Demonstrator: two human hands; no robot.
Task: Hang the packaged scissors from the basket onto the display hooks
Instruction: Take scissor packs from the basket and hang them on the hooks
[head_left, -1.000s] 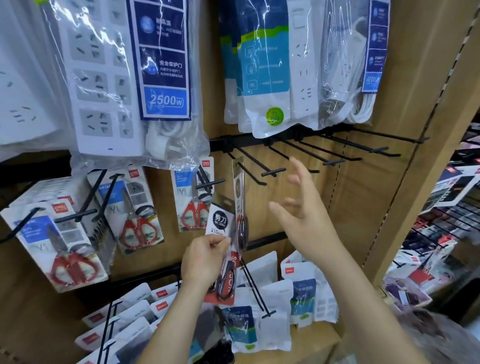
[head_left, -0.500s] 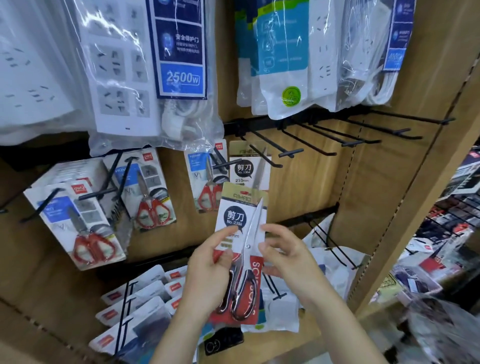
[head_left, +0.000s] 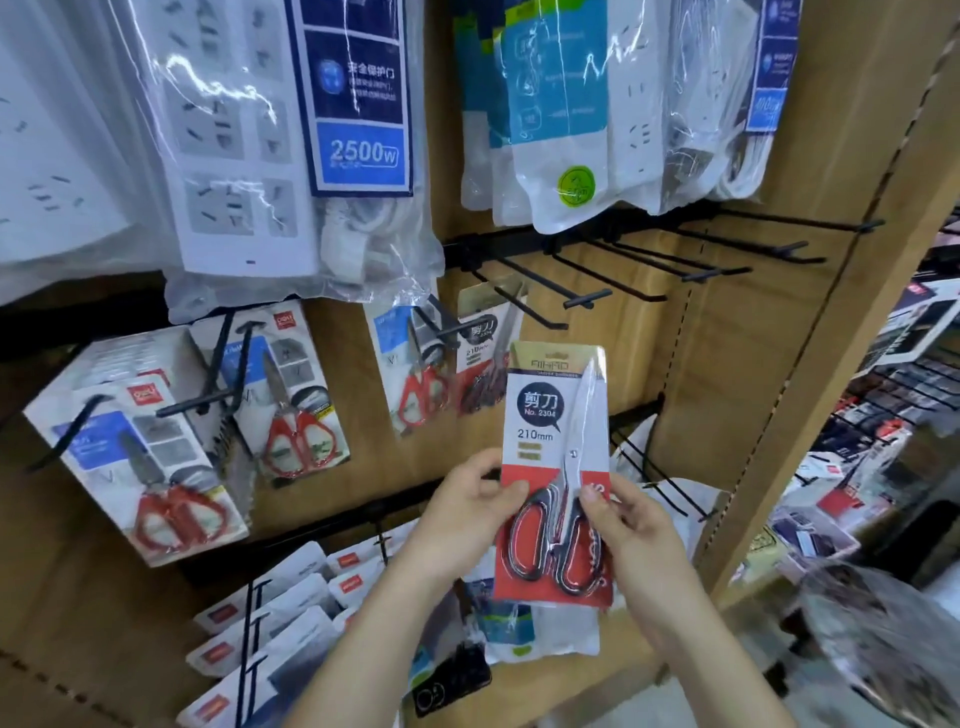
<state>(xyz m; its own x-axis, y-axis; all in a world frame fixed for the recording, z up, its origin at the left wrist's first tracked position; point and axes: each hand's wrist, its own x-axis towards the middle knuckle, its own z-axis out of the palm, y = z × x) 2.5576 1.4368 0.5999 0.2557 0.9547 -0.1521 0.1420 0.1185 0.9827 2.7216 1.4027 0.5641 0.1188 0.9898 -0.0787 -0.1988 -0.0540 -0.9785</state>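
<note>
A packaged pair of scissors, white and red card with black handles, is held upright in front of the display. My left hand pinches its left edge and my right hand pinches its right edge near the handles. Just behind and above it, another pack of the same scissors hangs on a black hook. Several bare black hooks stick out to the right of it. The basket is out of view.
Red-handled scissor packs hang on hooks at the left. Bagged power strips hang overhead. White packets fill the lower row. A wooden upright bounds the panel on the right, with more shelving beyond.
One pack now hangs on the hook. My right hand has come down from the hooks onto the second pack, and both hands have turned it face-on and brought it slightly right.
</note>
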